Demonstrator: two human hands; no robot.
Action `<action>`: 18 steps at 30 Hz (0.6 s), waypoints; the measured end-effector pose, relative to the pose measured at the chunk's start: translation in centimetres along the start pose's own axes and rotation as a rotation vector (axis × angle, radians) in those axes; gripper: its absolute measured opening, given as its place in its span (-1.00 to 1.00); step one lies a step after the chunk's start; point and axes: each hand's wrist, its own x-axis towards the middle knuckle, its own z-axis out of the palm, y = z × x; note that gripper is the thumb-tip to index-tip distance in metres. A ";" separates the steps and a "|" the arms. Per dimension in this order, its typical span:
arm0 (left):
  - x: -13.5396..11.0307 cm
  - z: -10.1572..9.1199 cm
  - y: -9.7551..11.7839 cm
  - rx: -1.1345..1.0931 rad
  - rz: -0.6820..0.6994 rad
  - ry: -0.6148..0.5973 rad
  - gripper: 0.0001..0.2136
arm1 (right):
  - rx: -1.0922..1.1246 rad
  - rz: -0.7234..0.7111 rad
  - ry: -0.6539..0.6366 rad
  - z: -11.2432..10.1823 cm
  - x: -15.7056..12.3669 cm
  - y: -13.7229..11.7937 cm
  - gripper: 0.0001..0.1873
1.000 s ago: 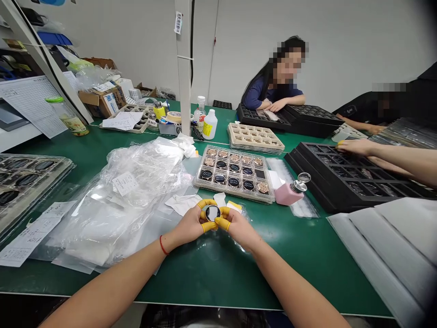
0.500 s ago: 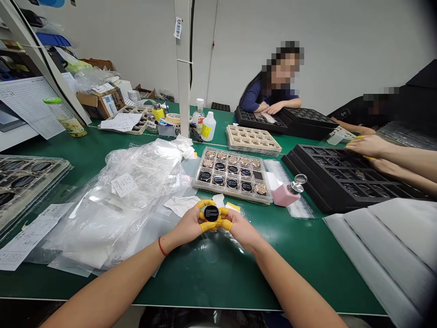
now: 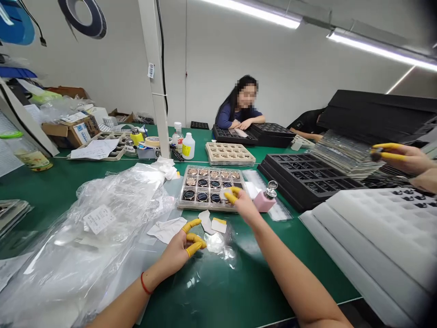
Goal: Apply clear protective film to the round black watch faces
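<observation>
My right hand (image 3: pixel 237 200), with yellow finger cots, reaches over the front right part of a clear tray (image 3: pixel 205 207). Between its fingers is a pale round disc (image 3: pixel 224 194); glare or blur hides its exact kind. Several dark and rose-gold watch faces (image 3: pixel 202 197) sit in the tray's compartments. Closer to me, my left hand (image 3: pixel 187 243) hovers over the green table with its yellow-tipped fingers apart and nothing in them. Just beyond it lie a crumpled white wipe (image 3: pixel 167 230), a small yellow-and-white packet (image 3: pixel 219 225) and a crinkled clear film (image 3: pixel 215 243).
A pink pump bottle (image 3: pixel 264 200) stands right of the tray. Plastic bags (image 3: pixel 116 228) cover the left. Black trays (image 3: pixel 293 182) and white foam sheets (image 3: pixel 372 228) are on the right, where a co-worker's hand (image 3: pixel 399 157) holds something small and dark. Another person (image 3: pixel 239 107) leans at the back.
Both hands were together around a black round watch face. They have since parted: the right moved forward to the tray, the left let go. The view has tilted up and turned right.
</observation>
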 end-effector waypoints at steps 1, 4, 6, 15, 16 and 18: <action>0.0 -0.1 0.0 0.011 0.006 0.000 -0.44 | -0.090 0.034 0.084 -1.1 1.7 0.2 -0.65; 0.0 -0.2 0.2 0.022 0.019 0.003 -0.52 | -0.273 0.114 0.183 -3.2 5.9 1.3 -0.66; -0.1 -0.2 0.2 0.024 0.020 0.007 -0.55 | -0.388 0.172 0.198 -3.5 7.6 2.2 -0.70; 0.2 0.0 -0.6 -0.030 0.003 -0.011 -0.61 | -0.708 0.196 0.217 -2.3 12.0 3.2 -0.69; 0.3 0.0 -0.7 -0.029 -0.002 -0.012 -0.61 | -0.711 0.195 0.213 -2.3 12.7 3.1 -0.70; 0.5 0.1 -0.8 -0.028 -0.015 -0.010 -0.59 | -0.703 0.222 0.199 -2.2 14.0 3.0 -0.73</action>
